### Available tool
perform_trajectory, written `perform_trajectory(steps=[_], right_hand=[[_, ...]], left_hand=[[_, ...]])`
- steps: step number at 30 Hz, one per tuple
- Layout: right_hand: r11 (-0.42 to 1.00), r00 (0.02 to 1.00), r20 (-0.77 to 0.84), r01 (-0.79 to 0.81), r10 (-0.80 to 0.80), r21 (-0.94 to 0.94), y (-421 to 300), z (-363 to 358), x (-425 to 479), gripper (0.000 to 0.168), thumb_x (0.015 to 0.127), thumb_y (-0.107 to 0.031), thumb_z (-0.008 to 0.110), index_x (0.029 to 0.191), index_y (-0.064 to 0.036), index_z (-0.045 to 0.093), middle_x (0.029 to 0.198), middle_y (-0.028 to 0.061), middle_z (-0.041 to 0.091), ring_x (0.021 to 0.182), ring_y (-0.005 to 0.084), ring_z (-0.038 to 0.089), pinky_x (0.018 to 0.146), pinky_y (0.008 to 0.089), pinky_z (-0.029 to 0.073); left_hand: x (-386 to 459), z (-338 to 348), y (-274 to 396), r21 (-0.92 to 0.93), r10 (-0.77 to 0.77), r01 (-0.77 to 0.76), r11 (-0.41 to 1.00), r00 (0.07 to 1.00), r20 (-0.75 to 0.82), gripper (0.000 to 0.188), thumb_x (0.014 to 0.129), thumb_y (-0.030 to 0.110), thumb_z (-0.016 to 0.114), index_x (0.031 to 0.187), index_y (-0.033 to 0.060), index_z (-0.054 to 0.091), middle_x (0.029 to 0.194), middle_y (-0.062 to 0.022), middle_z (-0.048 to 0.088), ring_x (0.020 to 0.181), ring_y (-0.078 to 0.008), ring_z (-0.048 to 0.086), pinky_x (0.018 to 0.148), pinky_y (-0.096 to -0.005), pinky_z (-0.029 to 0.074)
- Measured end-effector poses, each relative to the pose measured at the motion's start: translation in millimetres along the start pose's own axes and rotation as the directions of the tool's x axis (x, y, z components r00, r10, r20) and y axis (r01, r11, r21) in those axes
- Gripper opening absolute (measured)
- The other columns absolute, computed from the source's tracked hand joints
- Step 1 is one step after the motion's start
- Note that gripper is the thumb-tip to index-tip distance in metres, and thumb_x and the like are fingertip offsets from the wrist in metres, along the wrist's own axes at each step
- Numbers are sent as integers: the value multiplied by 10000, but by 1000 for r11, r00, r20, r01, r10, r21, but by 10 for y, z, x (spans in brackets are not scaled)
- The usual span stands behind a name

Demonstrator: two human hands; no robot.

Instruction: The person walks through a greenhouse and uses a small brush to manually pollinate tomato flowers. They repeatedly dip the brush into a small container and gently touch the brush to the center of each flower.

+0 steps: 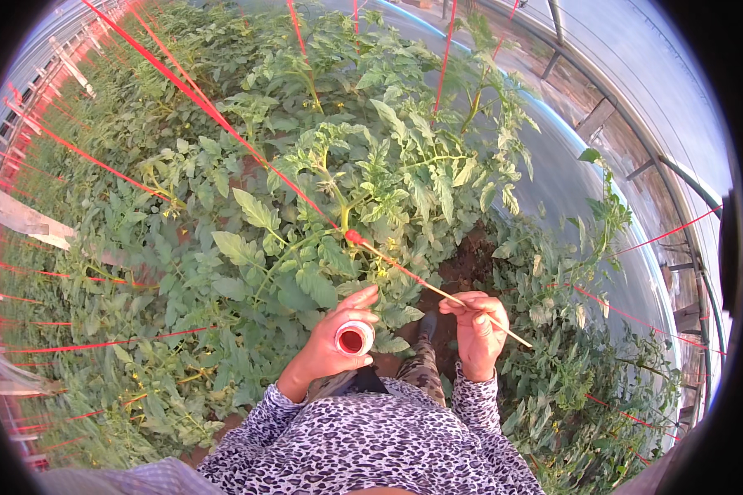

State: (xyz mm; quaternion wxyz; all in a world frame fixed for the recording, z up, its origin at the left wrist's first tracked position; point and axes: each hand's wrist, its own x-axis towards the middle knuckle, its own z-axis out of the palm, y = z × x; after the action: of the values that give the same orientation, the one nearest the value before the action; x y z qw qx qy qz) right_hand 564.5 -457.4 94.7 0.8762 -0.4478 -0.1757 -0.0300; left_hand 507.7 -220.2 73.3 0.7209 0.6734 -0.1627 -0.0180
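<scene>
My left hand is closed around a small open bottle with a white rim and dark red contents. Between the thumb and fingers of my right hand is a thin wooden stick, slanting up to the left. Its far end carries a red-stained tip, close to the stem of a tomato plant; whether they touch I cannot tell. Small yellow flowers show just below the stick. A red twine runs from the upper left down to the plant near that tip.
Dense tomato foliage spreads in front and to the left, with more plants at the right. Several red support strings cross the rows. Plastic greenhouse film and a curved metal frame stand at the right. Bare soil shows between plants.
</scene>
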Motion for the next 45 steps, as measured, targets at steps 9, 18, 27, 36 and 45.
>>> perform_trajectory(steps=[9, 18, 27, 36, 45], right_hand=[[815, 777, 290, -580, 560, -19, 670, 95, 542, 170, 920, -40, 534, 1072, 27, 564, 976, 151, 654, 852, 225, 652, 755, 331, 550], [111, 118, 345, -993, 931, 41, 1765, -61, 1863, 385, 994, -311, 309, 1081, -1, 520, 930, 230, 607, 593, 184, 553, 453, 238, 464], [-226, -36, 531, -928, 847, 297, 2334, 22, 1664, 372, 935, -333, 485, 1023, 21, 555, 977, 186, 574, 612, 149, 519, 424, 199, 391], [541, 791, 487, 243, 370, -805, 1733, 209, 1363, 195, 899, -233, 554, 995, -69, 598, 786, 199, 621, 747, 385, 602, 672, 474, 454], [497, 443, 227, -738, 867, -457, 1655, 164, 1616, 247, 947, -206, 480, 996, -12, 626, 830, 11, 614, 674, 103, 563, 582, 292, 446]], left_hand=[[-6, 202, 485, 16, 71, -69, 997, 946, -316, 744, 665, 136, 824, 1321, 51, 482, 1405, -187, 425, 1254, -308, 479, 976, -384, 432], [-193, 433, 543, 128, 162, -107, 986, 788, -594, 733, 672, 210, 842, 1294, 24, 501, 1364, -189, 459, 1209, -307, 521, 968, -378, 447], [-284, 524, 464, 91, 115, -72, 993, 724, -680, 750, 647, 188, 848, 1296, 36, 504, 1378, -182, 450, 1246, -308, 493, 977, -391, 441], [-320, 454, 423, 57, 74, -49, 997, 733, -676, 776, 636, 182, 851, 1309, 35, 492, 1396, -177, 433, 1256, -316, 483, 984, -399, 439], [-220, 272, 337, 49, 96, -83, 995, 809, -580, 780, 633, 152, 841, 1315, 27, 484, 1399, -183, 429, 1260, -325, 478, 989, -404, 436]])
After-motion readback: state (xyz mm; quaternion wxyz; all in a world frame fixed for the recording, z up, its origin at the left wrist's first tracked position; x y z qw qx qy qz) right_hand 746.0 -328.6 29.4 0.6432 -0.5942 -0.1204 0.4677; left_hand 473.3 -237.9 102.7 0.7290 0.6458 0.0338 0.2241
